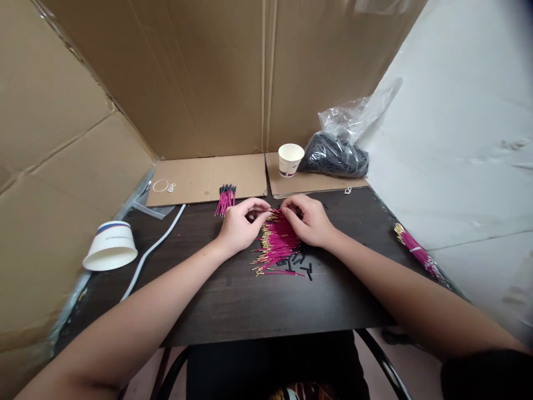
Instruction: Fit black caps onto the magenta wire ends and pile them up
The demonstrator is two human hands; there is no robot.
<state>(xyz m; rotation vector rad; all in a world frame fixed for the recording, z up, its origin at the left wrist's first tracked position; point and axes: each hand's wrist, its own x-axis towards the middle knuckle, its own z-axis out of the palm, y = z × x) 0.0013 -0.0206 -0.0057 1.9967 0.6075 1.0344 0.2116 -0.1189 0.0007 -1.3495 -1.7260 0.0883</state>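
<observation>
A spread pile of magenta wires with gold tips [278, 241] lies at the middle of the dark table. At its upper left edge, my left hand [244, 223] is closed, thumb and index finger pinched on a magenta wire. Across from it my right hand [308, 219] pinches at the same wire's other end; whatever else sits between its fingertips is too small to tell. Small black sleeves [296, 259] are scattered at the pile's lower right. Behind my left hand lies a bunch of magenta wires with black ends [227, 197].
A paper cup [291, 160] stands on cardboard at the back, beside a clear bag of black pieces [337, 155]. Another cup [110, 246] lies tipped at the left, near a pale cable [154, 247]. A tied wire bundle [416, 250] rests at the right edge.
</observation>
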